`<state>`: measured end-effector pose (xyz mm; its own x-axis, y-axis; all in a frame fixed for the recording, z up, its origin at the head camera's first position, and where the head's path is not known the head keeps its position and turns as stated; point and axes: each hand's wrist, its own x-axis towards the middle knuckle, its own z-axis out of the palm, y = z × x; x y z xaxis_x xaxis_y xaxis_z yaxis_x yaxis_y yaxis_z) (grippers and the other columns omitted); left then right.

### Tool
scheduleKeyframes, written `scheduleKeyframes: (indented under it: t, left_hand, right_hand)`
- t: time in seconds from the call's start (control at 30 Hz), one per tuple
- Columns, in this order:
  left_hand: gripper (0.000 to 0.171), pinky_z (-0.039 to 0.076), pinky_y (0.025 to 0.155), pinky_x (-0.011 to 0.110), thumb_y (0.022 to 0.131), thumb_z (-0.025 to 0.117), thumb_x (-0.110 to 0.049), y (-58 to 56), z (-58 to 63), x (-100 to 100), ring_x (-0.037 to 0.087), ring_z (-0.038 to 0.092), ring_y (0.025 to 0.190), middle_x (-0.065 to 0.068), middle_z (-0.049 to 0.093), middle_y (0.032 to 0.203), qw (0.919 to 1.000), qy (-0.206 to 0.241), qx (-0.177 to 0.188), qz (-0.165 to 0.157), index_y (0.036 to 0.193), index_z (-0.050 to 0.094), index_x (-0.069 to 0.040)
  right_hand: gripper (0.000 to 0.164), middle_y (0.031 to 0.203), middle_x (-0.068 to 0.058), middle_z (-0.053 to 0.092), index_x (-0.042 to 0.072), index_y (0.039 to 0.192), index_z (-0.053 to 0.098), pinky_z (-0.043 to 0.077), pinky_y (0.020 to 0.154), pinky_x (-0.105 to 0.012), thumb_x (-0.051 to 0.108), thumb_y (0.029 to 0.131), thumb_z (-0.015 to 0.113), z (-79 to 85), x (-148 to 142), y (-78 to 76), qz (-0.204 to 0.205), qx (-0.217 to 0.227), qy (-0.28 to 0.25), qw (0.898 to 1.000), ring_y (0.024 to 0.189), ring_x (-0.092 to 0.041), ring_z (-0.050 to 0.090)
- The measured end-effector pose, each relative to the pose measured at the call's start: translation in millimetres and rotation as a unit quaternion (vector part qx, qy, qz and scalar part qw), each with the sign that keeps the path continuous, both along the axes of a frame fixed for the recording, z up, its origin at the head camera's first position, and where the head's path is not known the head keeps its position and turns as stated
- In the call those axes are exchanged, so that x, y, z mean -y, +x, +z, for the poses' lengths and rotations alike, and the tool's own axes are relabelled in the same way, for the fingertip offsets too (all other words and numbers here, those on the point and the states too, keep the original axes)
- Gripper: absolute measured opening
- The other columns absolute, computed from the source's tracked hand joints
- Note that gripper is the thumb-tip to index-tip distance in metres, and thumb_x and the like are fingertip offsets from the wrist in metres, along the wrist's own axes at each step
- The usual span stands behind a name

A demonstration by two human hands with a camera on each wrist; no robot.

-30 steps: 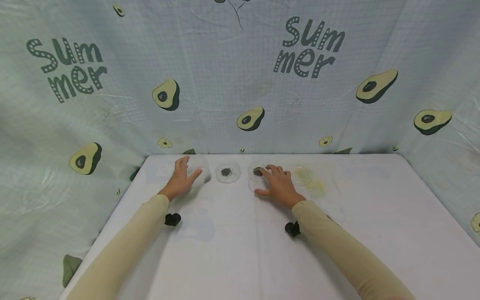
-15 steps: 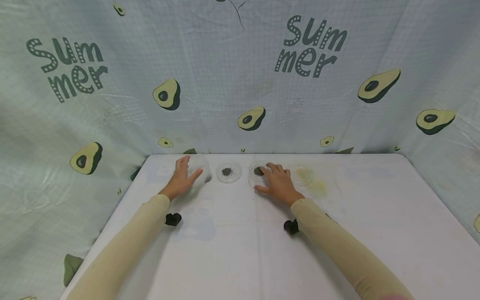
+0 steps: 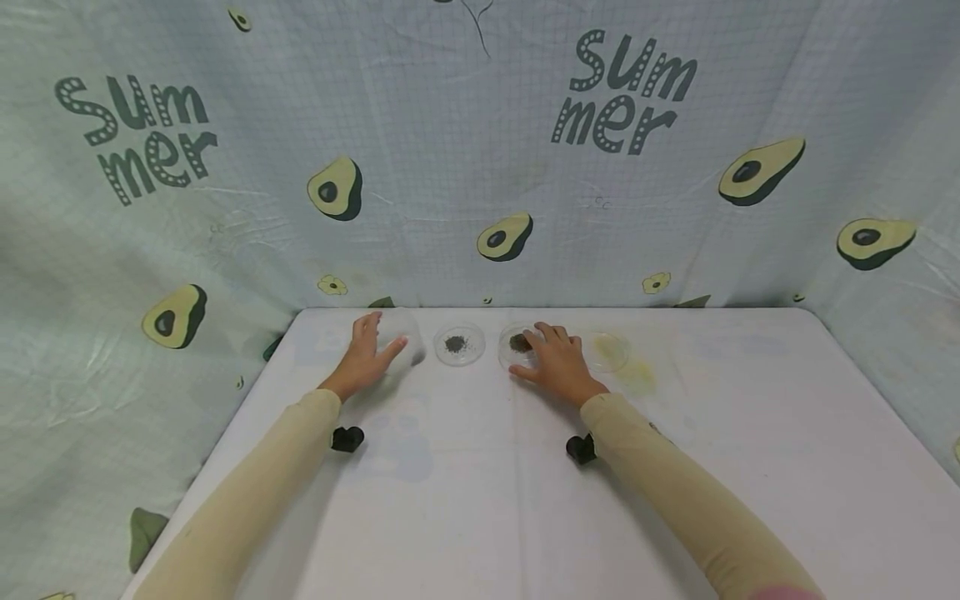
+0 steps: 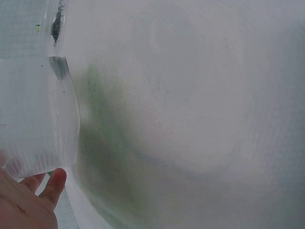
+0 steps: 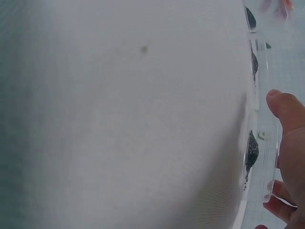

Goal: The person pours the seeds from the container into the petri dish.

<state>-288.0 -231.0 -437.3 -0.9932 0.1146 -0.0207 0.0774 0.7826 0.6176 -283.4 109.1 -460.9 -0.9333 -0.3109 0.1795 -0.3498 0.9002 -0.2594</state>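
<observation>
Fingers spread round its rim, the right hand (image 3: 558, 365) grips a powder-filled dish (image 3: 507, 355), its clear outlines now closer together, suggesting nested pieces; the left hand (image 3: 363, 358) widely cups a clear container (image 4: 33, 109). Behind hangs a printed curtain (image 3: 420, 167).

Beyond the far edge of the white worktop (image 3: 465, 517), a pale fabric backdrop (image 3: 420, 100). Bears grey "summer" lettering (image 3: 613, 122) twice, once high beyond the far left corner, once above the far edge. Carries avocado prints (image 3: 506, 237) too, one beside the left edge, others above the far edge. Just over that edge, small yellow flower prints (image 3: 656, 283); beside the left edge, a green leaf print (image 3: 145, 537). On the worktop toward its far edge, a faint yellow patch (image 3: 637, 377).
</observation>
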Motion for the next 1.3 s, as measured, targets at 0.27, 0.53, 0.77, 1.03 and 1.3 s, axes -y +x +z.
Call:
scheduleKeyframes:
  t: [0.27,0.53,0.77,1.03,1.3]
  left_hand:
    - [0.089,0.028,0.114,0.058,0.096,0.044,-0.059,1.2,1.7,-1,0.037,0.025,0.144,0.017,0.002,0.158,1.0000,-0.004,0.005,0.005,0.155,0.000,-0.009]
    - [0.087,0.028,0.114,0.058,0.097,0.045,-0.056,0.8,1.9,-1,0.038,0.025,0.144,0.018,0.003,0.157,0.9999,-0.006,0.007,0.008,0.155,0.000,-0.010]
    - [0.087,0.029,0.114,0.058,0.097,0.045,-0.055,0.0,0.8,-2,0.038,0.026,0.144,0.018,0.003,0.157,0.9999,-0.007,0.007,0.010,0.155,0.000,-0.010]
    - [0.088,0.029,0.114,0.057,0.096,0.044,-0.059,0.0,1.7,-1,0.037,0.026,0.144,0.017,0.003,0.158,1.0000,-0.003,0.007,0.005,0.155,0.002,-0.010]
    - [0.091,0.027,0.114,0.058,0.094,0.043,-0.062,0.9,1.7,2,0.040,0.026,0.144,0.017,0.003,0.158,1.0000,-0.007,0.006,0.002,0.155,0.001,-0.010]
  right_hand:
    - [0.074,0.147,-0.015,0.041,0.011,0.141,0.049,0.037,0.098,-0.055,0.056,0.085,0.066,-0.2,0,-5.1,-0.004,0.010,0.001,1.000,0.133,-0.035,0.039]
    - [0.074,0.147,-0.016,0.041,0.009,0.141,0.049,0.037,0.097,-0.055,0.055,0.085,0.066,2.0,2,-9.7,-0.005,0.015,-0.005,1.000,0.133,-0.036,0.039]
    - [0.074,0.148,-0.018,0.040,0.008,0.141,0.049,0.035,0.101,-0.058,0.054,0.085,0.066,4.3,3,-12.9,-0.007,0.025,-0.008,1.000,0.134,-0.037,0.039]
    - [0.076,0.148,-0.018,0.041,0.006,0.141,0.048,0.037,0.100,-0.059,0.055,0.086,0.065,4.2,3,-15.0,-0.020,0.036,0.009,0.999,0.135,-0.038,0.039]
    - [0.074,0.147,-0.018,0.042,0.005,0.140,0.048,0.035,0.102,-0.060,0.054,0.086,0.065,4.8,8,-14.2,-0.022,0.048,-0.002,0.999,0.134,-0.038,0.039]
